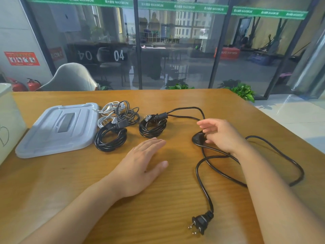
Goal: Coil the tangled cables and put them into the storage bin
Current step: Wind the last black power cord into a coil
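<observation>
The loose black power cable (pixel 253 166) sprawls over the right side of the wooden table (pixel 175 99), plug nearest the person, probably next for coiling. The right hand (pixel 221 134) hovers over it with fingers spread, gripping nothing, while the left hand (pixel 140 166) lies flat, fingers together. Two coiled black cords (pixel 152 125) wait by the pale grey plastic bin lid (pixel 58 127).

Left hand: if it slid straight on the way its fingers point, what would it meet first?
Probably the black coiled power cable just beyond the left hand, whose straight fingers aim at it across bare wooden table.
</observation>
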Demonstrator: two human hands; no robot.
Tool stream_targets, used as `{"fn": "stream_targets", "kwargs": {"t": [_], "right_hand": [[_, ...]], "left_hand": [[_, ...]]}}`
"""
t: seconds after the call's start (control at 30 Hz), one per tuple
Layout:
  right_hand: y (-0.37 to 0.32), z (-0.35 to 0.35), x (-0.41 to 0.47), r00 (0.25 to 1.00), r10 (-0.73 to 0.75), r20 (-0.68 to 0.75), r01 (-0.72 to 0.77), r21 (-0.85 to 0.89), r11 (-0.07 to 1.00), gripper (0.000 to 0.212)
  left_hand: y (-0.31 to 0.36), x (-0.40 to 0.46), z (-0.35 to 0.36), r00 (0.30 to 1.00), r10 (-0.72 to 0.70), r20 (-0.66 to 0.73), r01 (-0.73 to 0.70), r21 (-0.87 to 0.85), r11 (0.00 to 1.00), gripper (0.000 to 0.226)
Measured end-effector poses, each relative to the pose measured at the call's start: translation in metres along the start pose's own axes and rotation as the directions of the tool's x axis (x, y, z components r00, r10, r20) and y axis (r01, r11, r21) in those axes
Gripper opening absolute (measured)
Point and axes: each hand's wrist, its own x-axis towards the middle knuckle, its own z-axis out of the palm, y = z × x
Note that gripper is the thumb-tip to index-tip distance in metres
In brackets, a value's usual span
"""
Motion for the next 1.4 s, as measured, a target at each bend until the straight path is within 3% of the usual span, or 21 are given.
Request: {"fn": "stream_targets", "kwargs": {"t": [0.1,0.27,0.4,0.5,0.67,0.83,0.93,1.03,1.23,1.4], "right_hand": [[0.003,0.004,0.002,0.999,0.003,0.043,0.011,-0.310,0.951,0.057],[0.004,0.004,0.003,0.996,-0.067,-0.052,0.037,-0.446,0.894,0.026],[-0.001,0.005,0.002,0.948,-0.206,-0.241,0.125,-0.315,0.941,0.009],[-0.015,0.007,-0.005,0.873,-0.319,-0.369,0.265,-0.192,0.945,0.012],[-0.051,0.033,-0.025,0.849,-0.421,-0.321,0.442,-0.006,0.897,0.018],[-0.082,0.076,-0.042,0.866,-0.477,-0.148,0.488,0.046,0.872,0.033],[-0.099,0.092,-0.038,0.854,-0.513,-0.087,0.518,0.055,0.854,0.036],[-0.115,0.106,-0.032,0.846,-0.531,-0.041,0.533,0.081,0.842,0.028],[-0.103,0.124,-0.036,0.784,-0.615,0.084,0.618,-0.022,0.785,0.026],[-0.098,0.122,-0.040,0.772,-0.631,0.079,0.632,0.002,0.775,0.029]], "left_hand": [[0.002,0.000,-0.003,1.000,-0.019,0.002,0.019,-0.013,1.000,0.070],[-0.001,-0.002,-0.008,0.999,-0.048,-0.006,0.048,-0.027,0.998,0.064],[-0.002,-0.002,-0.011,0.998,-0.057,-0.008,0.057,-0.039,0.998,0.064],[-0.002,-0.002,-0.015,0.997,-0.068,-0.042,0.066,-0.063,0.996,0.063],[-0.001,-0.001,-0.021,0.981,-0.122,-0.151,0.078,-0.268,0.960,0.056],[0.008,0.004,-0.025,0.962,-0.193,-0.192,0.032,-0.624,0.781,0.030],[0.005,0.006,-0.029,0.938,-0.252,-0.238,0.010,-0.708,0.707,0.040],[-0.007,0.007,-0.032,0.911,-0.324,-0.253,-0.028,-0.824,0.565,0.042],[-0.023,0.007,-0.039,0.855,-0.484,-0.186,-0.009,-0.939,0.345,0.045],[-0.022,0.007,-0.034,0.897,-0.429,-0.112,0.021,-0.956,0.294,0.051]]}}
